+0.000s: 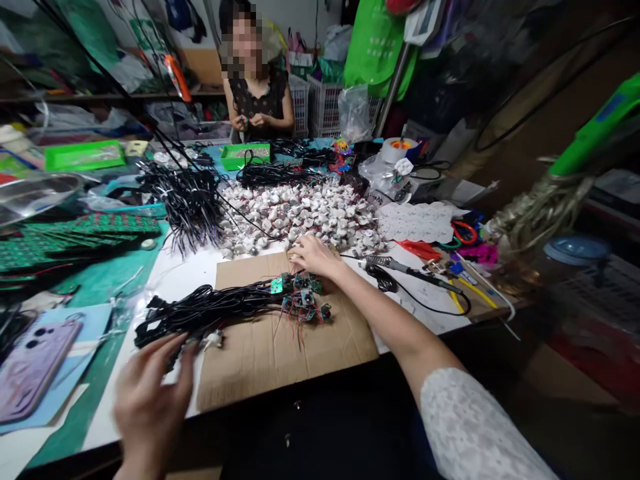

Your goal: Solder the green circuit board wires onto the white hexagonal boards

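My left hand point(153, 397) is blurred at the front left, thumb and fingers apart, beside the near end of a bundle of black cables point(200, 308). Close to its fingertips lies a small white part point(214, 339) with a metallic look. The cables run across a cardboard sheet point(250, 370) and end in small circuit boards point(303, 300) with thin red and black wires. Beyond the boards, my right hand point(315, 256) is bent with its fingers curled down at the near edge of a heap of white parts point(305, 210). Whatever its fingertips pinch is hidden.
A soldering iron point(410, 272) rests right of the cardboard, near yellow-handled pliers point(477, 290). More black cables point(185, 200) and green circuit boards point(75, 243) lie left. A phone point(37, 367) sits front left. Across the table is another person point(257, 100) with hands together.
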`<state>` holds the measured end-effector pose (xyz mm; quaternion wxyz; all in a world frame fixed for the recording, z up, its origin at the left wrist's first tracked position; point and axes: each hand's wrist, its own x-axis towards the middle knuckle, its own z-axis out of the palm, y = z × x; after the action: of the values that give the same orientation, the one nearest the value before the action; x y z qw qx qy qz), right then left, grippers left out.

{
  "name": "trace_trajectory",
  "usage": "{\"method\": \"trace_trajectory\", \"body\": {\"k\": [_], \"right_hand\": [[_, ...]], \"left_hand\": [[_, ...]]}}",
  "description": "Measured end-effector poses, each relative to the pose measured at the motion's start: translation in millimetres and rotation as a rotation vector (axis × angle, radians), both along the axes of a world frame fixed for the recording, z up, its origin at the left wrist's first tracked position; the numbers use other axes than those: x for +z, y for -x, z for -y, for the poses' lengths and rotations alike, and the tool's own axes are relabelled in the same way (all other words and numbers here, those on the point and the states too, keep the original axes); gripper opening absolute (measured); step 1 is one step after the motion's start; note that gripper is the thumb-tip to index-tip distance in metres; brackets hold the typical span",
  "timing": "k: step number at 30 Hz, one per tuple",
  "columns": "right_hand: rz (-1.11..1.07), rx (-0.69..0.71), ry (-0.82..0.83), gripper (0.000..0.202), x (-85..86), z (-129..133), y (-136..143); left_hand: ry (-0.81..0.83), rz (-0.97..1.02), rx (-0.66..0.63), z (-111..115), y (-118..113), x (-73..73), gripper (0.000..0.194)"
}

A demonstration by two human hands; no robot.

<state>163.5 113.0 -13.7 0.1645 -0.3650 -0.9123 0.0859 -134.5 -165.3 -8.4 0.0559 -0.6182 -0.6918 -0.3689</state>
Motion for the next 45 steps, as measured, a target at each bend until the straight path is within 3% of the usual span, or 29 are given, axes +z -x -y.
{"method": "trace_trajectory", "body": {"k": [3,6,10,14,17,20,23,26,28,31,36,42,45], "right_hand": [[0.068,0.056,0.011,0.033,-9.0,-30,-21],[0.102,0.068,0.010,0.040,-12.5,-54,-17],[0.082,-0.085,-0.019,0.033,-5.8,-79,6],[0.062,-0.269,-0.021,0.030,6.1,-83,29],[0.042,-0.359,-0.016,0.038,15.2,-60,31],[-0.028,-0.414,-0.040,0.042,20.0,-6,7],[-0.235,-0.403,-0.055,0.032,12.7,67,-45],[-0.234,-0.655,-0.031,0.031,-9.3,130,-108],[-0.170,-0.819,-0.050,0.035,-26.7,155,-141],[-0.133,-0.779,-0.061,0.048,-46.4,164,-163],[0.004,-0.577,-0.021,0.066,-56.7,141,-150],[0.073,-0.521,-0.011,0.055,-59.4,134,-141],[0.069,-0.517,-0.021,0.049,-59.0,135,-140]], "left_hand": [[0.038,-0.109,-0.125,-51,-53,-11.0,0.040],[0.180,-0.176,-0.193,-81,-76,-38.5,0.048],[0.214,-0.240,-0.200,-87,-76,-66.0,0.054],[0.121,-0.249,-0.211,-83,-71,-71.0,0.057],[0.054,-0.214,-0.208,-84,-68,-72.7,0.060],[0.023,-0.231,-0.203,-81,-61,-78.3,0.058],[-0.050,-0.289,-0.215,-75,-51,-85.7,0.043],[-0.015,-0.314,-0.365,-72,-46,-88.5,0.026],[0.111,-0.291,-0.485,-77,-50,-85.6,0.029],[0.216,-0.262,-0.479,-94,-63,-77.6,0.043],[0.278,-0.236,-0.405,-119,-79,-68.8,0.056],[0.219,-0.132,-0.444,-92,-94,-68.8,0.030],[0.234,-0.131,-0.434,-76,-101,-71.4,0.027]]}}
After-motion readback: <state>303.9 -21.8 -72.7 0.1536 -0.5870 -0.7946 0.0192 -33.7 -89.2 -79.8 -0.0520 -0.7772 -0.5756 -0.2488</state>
